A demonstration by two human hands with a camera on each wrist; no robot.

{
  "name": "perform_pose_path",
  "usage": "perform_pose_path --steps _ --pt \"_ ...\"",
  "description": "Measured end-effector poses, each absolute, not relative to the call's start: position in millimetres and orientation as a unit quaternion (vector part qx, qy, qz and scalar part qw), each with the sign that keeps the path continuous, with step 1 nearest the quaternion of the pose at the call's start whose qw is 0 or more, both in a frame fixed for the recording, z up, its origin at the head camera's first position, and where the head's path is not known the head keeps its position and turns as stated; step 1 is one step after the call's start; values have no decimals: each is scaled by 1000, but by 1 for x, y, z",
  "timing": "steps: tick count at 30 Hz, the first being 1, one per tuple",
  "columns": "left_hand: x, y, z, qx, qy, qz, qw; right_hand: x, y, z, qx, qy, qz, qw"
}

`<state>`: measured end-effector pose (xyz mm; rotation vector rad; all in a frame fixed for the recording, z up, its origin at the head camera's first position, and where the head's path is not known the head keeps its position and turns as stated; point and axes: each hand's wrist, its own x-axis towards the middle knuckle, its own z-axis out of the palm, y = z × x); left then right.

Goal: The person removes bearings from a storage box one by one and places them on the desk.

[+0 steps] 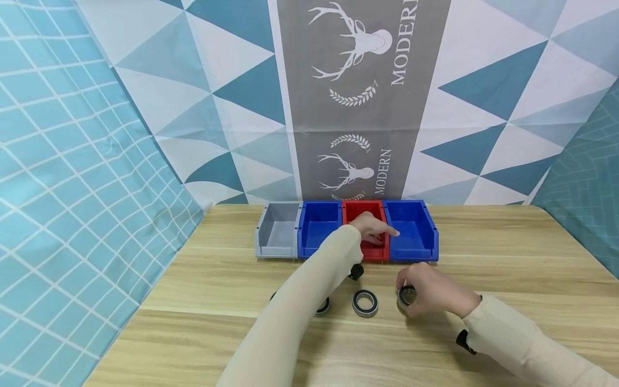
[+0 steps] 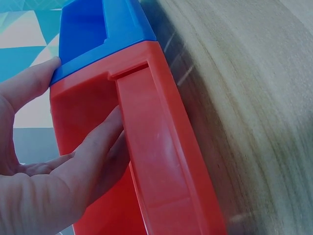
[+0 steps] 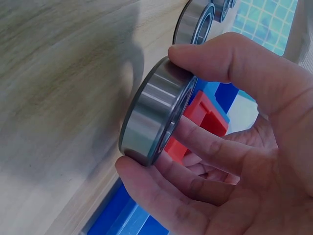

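Observation:
My right hand [image 1: 427, 287] pinches a ball bearing [image 3: 154, 112], a shiny steel ring with a dark seal. The thumb is at one edge of it and fingertips are at the opposite edge. In the head view this bearing is close over the table, in front of the right blue bin [image 1: 410, 231]. My left hand [image 1: 371, 227] is over the red bin [image 2: 164, 147]. Its fingers reach inside behind the front lip, while the thumb lies by the edge shared with the blue bin. Nothing shows between these fingers.
Another bearing [image 1: 365, 303] lies left of my right hand; more bearings [image 1: 324, 307] are partly hidden by the left sleeve. A grey bin [image 1: 280, 231] and another blue bin [image 1: 319, 221] continue the row leftward. Patterned cloth [image 1: 358, 107] hangs behind the wooden table [image 1: 508, 258].

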<state>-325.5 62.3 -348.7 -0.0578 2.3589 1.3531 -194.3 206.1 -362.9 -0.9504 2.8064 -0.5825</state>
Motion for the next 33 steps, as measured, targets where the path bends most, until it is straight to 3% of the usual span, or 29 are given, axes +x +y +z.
perform_pose_path --steps 33 --pt "-321 61 -341 -29 847 487 212 -190 204 -369 -296 935 -181 72"
